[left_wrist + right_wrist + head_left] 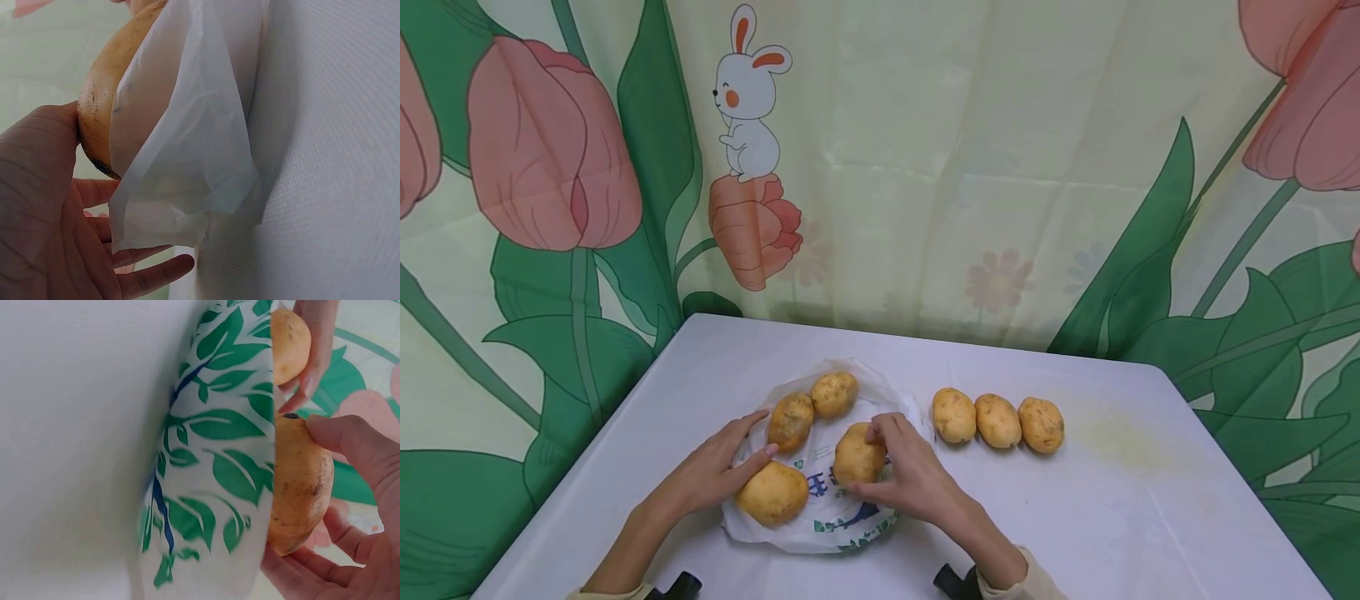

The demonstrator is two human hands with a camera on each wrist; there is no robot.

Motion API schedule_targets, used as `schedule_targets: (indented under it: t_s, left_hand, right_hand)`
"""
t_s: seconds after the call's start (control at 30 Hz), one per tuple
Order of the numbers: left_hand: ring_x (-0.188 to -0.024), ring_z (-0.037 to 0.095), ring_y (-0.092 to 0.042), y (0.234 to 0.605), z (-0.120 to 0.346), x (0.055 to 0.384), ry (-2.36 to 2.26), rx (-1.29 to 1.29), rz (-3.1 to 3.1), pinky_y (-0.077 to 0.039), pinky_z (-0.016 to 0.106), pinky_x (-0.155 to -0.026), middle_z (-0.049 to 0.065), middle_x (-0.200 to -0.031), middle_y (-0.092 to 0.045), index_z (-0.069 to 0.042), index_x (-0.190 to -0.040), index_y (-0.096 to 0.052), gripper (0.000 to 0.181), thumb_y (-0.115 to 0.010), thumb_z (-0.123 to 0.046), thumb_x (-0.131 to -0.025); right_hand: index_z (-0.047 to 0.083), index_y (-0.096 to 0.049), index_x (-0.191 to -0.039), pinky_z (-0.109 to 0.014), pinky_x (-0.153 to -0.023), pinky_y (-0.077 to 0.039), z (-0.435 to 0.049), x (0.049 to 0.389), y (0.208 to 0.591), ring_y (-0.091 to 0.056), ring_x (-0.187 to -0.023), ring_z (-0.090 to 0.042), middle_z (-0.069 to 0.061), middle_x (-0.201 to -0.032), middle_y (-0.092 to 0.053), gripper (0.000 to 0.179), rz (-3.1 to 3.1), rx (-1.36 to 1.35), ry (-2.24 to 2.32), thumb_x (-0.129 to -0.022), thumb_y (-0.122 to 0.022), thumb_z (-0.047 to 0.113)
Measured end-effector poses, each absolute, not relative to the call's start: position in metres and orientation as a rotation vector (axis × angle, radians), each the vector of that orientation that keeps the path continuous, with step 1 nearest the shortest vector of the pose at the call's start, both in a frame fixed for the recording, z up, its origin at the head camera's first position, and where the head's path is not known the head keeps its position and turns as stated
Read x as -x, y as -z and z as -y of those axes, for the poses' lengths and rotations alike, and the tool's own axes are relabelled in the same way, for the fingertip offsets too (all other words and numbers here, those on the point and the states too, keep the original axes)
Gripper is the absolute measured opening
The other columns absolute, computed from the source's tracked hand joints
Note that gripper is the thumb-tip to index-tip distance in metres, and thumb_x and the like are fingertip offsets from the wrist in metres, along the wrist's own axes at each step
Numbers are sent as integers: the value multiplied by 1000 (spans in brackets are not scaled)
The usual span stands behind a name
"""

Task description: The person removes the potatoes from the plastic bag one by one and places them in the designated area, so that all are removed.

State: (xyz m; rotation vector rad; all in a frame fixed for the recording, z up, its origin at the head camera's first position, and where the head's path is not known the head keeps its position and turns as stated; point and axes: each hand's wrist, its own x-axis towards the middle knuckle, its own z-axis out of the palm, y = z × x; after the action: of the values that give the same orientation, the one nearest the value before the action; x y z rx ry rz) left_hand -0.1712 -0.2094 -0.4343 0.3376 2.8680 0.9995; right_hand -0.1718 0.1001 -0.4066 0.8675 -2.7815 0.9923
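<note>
A white plastic bag (838, 529) with blue and green print lies spread on the table, with several potatoes on it. My right hand (917, 475) grips one potato (856, 457) at the bag's right side, thumb and fingers around it. My left hand (711, 471) rests at the bag's left edge with its fingers extended, the thumb over the near-left potato (772, 493) and close to the potato (791, 423) behind it. A further potato (835, 394) lies at the back. In the left wrist view, the bag's edge (181, 169) stands up in front of a potato, hiding part of it.
To the right of the bag, three potatoes (997, 421) sit in a row on the white-covered table (1150, 517). A printed curtain (887, 167) with tulips and a rabbit hangs behind the table.
</note>
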Motion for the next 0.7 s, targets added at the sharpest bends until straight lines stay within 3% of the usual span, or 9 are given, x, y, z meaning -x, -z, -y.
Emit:
schedule_targets:
  t_s: [0.17, 0.47, 0.7]
  left_hand:
    - [-145, 50, -35, 434, 209, 171, -998, -335, -2871, -32, 69, -113, 27, -158, -38, -6, -158, -35, 79, -54, -58, -100]
    - [-145, 50, -35, 436, 210, 171, -998, -344, -2885, -32, 70, -113, 27, -158, -38, -5, -158, -35, 80, -53, -58, -101]
    - [-145, 51, -34, 436, 209, 172, -999, -333, -2873, -31, 70, -113, 27, -159, -37, -5, -158, -35, 80, -53, -59, -101]
  right_hand:
    - [13, -53, -117, -31, -86, -53, -112, 169, 401, -55, -98, -12, 5, -113, -53, 59, 2744, -871, -1008, -76, -92, 29]
    - [15, -51, -113, -36, -96, -58, -136, 166, 394, -56, -125, -20, -3, -135, -55, 57, 2654, -935, -1121, -75, -92, 24]
    - [17, -50, -116, -32, -97, -57, -151, 163, 393, -55, -126, -19, -1, -135, -53, 59, 2628, -984, -1119, -75, -93, 23]
